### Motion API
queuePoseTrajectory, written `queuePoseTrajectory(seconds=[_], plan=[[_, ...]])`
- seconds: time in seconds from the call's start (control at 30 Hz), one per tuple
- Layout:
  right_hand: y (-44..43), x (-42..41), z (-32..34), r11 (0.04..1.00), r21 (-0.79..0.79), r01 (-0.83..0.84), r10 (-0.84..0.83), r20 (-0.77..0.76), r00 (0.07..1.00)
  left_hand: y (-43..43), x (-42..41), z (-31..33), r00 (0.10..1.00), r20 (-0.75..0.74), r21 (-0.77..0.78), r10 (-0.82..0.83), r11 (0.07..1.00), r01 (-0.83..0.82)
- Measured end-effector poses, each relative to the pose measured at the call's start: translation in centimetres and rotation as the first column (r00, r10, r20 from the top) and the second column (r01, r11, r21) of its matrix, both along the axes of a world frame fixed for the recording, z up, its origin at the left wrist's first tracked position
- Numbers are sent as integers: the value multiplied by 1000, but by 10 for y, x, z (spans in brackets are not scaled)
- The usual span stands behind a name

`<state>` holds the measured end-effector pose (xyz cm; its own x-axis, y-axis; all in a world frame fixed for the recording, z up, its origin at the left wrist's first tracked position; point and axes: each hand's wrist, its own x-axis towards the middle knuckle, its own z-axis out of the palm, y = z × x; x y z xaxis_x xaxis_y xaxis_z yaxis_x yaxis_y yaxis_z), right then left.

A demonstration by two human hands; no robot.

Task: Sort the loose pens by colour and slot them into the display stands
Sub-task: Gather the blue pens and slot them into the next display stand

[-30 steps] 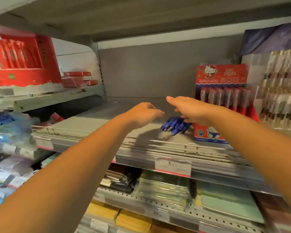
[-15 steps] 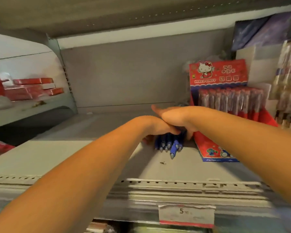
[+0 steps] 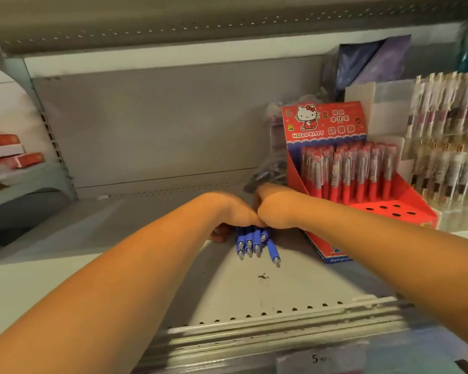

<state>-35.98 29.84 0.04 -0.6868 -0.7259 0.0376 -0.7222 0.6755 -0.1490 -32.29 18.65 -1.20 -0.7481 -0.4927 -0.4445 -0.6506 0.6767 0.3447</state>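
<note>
Several blue pens [image 3: 250, 242] lie bunched on the grey shelf [image 3: 135, 238], tips pointing toward me. My left hand [image 3: 231, 214] and my right hand [image 3: 274, 207] are pressed together over the far ends of the bundle, both closed around it. One blue pen [image 3: 273, 251] sticks out farther than the others. Right beside the pens stands a red display stand [image 3: 362, 201] holding a row of red pens [image 3: 349, 168] at its back, with empty holes in its front tier.
A second pen display [image 3: 449, 147] with pale pens stands at the far right. A dark plastic packet [image 3: 268, 171] lies behind my hands. Red boxes [image 3: 8, 155] sit on the neighbouring shelf to the left. A price label [image 3: 319, 359] hangs on the shelf's front rail.
My hands came down from above the shelf onto the blue pens and closed around them, gathering them into a tighter bundle. The camera has moved closer to the shelf.
</note>
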Motion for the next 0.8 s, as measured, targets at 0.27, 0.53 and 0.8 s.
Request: queuePoseTrajectory(seconds=[0.27, 0.53, 0.8], plan=[[-2, -1, 7, 999, -50, -12, 1, -207, 978, 1, -7, -3, 994, -92, -48, -51, 998, 47], [9, -7, 19, 997, -73, 6, -35, -403, 915, 34, -6, 8, 954, 61, -173, -293, 938, 299], [26, -1, 23, 986, -137, -90, 40, -334, 942, 49, -19, 2, 955, 69, -60, -289, 954, 293]])
